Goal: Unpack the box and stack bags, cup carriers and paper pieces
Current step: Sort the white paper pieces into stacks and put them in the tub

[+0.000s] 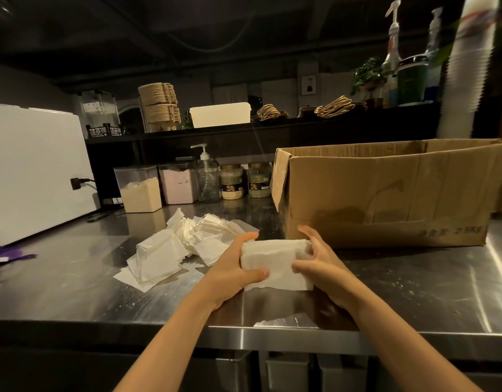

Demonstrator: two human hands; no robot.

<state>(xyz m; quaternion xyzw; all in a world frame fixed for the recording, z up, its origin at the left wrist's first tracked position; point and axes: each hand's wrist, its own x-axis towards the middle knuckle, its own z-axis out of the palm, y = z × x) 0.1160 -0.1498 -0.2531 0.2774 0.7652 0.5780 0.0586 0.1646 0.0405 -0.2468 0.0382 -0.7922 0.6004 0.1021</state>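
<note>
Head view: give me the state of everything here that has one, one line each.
cardboard box: open, upright on the counter.
paper stack: gripped at both ends, low over the counter.
left hand: grips the stack's left end.
right hand: grips the stack's right end.
loose paper pile: slumped, untidy, left of the stack.
pump bottle: upright behind the pile.

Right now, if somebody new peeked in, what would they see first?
First, the thick white paper stack front and centre, held in the grip of the left hand and right hand. Just behind it on the right stands the big open cardboard box. To the left, a messy pile of paper pieces lies on the steel counter.
</note>
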